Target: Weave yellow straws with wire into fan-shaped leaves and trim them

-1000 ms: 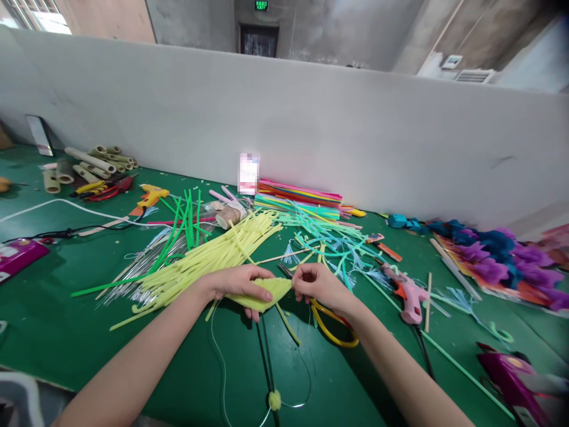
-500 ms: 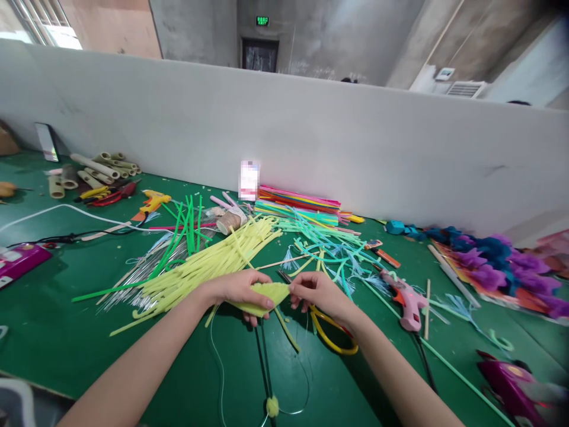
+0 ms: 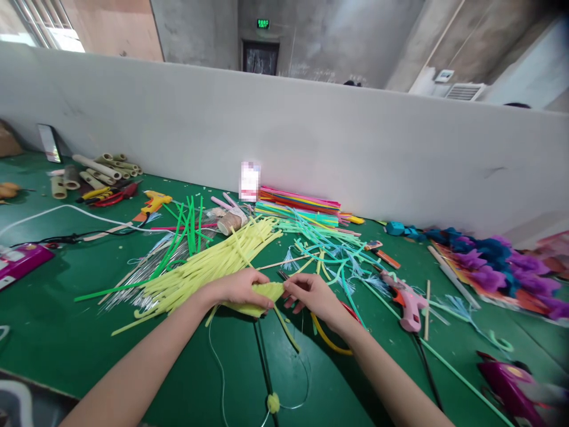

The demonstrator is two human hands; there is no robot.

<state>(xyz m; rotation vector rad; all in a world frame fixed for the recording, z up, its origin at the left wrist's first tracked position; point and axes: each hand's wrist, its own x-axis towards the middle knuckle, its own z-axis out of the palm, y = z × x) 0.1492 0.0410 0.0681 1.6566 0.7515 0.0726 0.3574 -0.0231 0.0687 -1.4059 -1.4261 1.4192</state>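
Observation:
My left hand [image 3: 242, 289] is closed around a fuzzy yellow-green leaf-shaped piece [image 3: 268, 290], apparently made of pipe cleaners. Thumb and forefinger of my right hand [image 3: 313, 293] pinch its pointed right tip. Partly beneath my right hand and forearm lie scissors with a yellow and red handle [image 3: 329, 341]; their dark metal tip shows beyond my fingers. Under the leaf, a loose yellow-green pipe cleaner [image 3: 288, 332] slants across the table. Closer to me, a small yellow fuzzy ball [image 3: 273, 403] sits on a thin wire. My left palm hides part of the leaf.
Yellow pipe cleaners [image 3: 217, 261] lie in a heap beyond my left hand, with green and turquoise ones around. A pink glue gun [image 3: 409, 305] rests at right, a yellow glue gun [image 3: 155, 201] at back left. Purple flowers [image 3: 484, 276] lie far right, before a white partition [image 3: 377, 154].
My right hand has shifted slightly left and tilted, pulling the leaf's tip a little with it. More of the scissors' handle is now covered by my forearm. My left hand stays nearly still.

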